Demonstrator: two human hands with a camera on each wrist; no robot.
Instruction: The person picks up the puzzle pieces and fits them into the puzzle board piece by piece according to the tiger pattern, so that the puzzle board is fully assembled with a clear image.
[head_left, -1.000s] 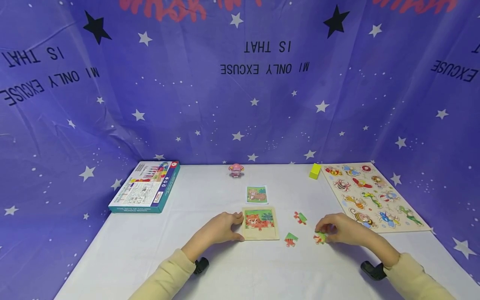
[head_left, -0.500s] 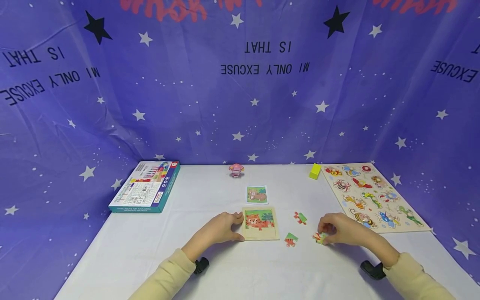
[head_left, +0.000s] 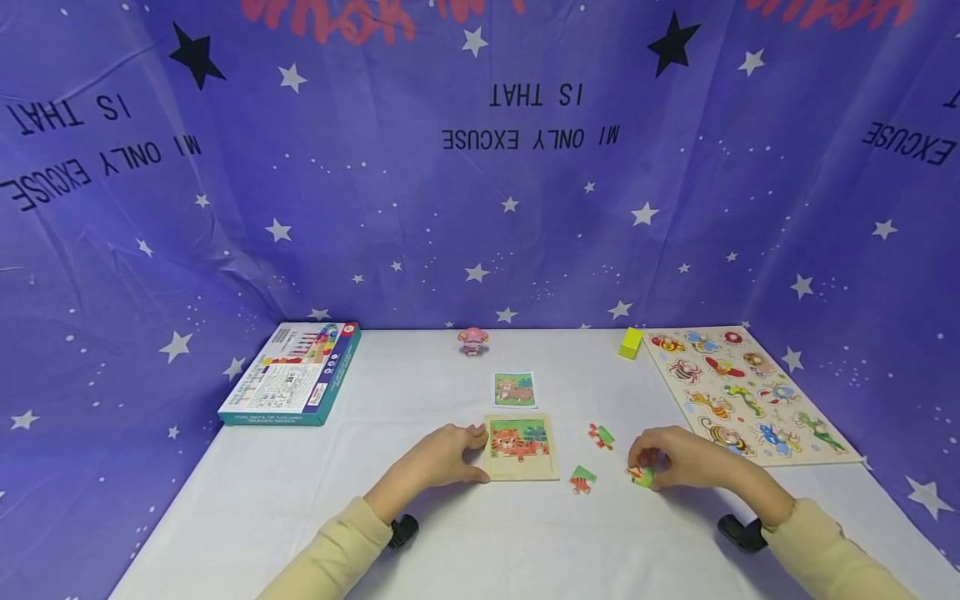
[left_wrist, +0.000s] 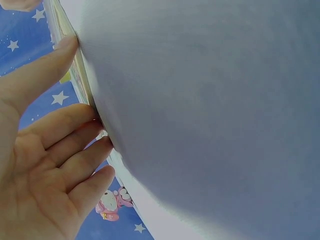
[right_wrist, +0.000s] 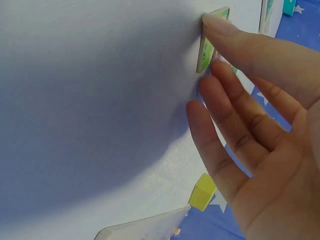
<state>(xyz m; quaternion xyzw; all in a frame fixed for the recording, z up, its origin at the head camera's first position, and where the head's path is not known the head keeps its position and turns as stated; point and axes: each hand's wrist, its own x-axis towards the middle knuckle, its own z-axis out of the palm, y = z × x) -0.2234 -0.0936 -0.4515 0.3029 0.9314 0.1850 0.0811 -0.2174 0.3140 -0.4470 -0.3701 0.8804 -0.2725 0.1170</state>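
A wooden puzzle tray (head_left: 522, 472) holds a red tiger picture with its lower strip bare wood. My left hand (head_left: 448, 458) rests against the tray's left side, thumb and fairly straight fingers touching its edge; the left wrist view shows those fingertips (left_wrist: 68, 45) along the board. To the right, my right hand (head_left: 682, 458) pinches a green and red jigsaw piece (head_left: 642, 476) between thumb and fingers, low over the table. In the right wrist view the thumb lies on the piece's edge (right_wrist: 206, 52). Two loose jigsaw pieces lie between tray and right hand, one nearer (head_left: 582, 479), one farther (head_left: 602, 436).
Behind the tray lies a small picture card (head_left: 514, 390), with a pink figurine (head_left: 472, 341) farther back. A yellow block (head_left: 630, 342) stands beside a large insect peg board (head_left: 723, 367) at right. A flat toy box (head_left: 288, 375) lies at left. A starry purple cloth (head_left: 480, 208) hangs behind.
My right fingers shift slightly on the jigsaw piece, and the piece turns a little in place. The left hand, tray and loose pieces stay where they were.
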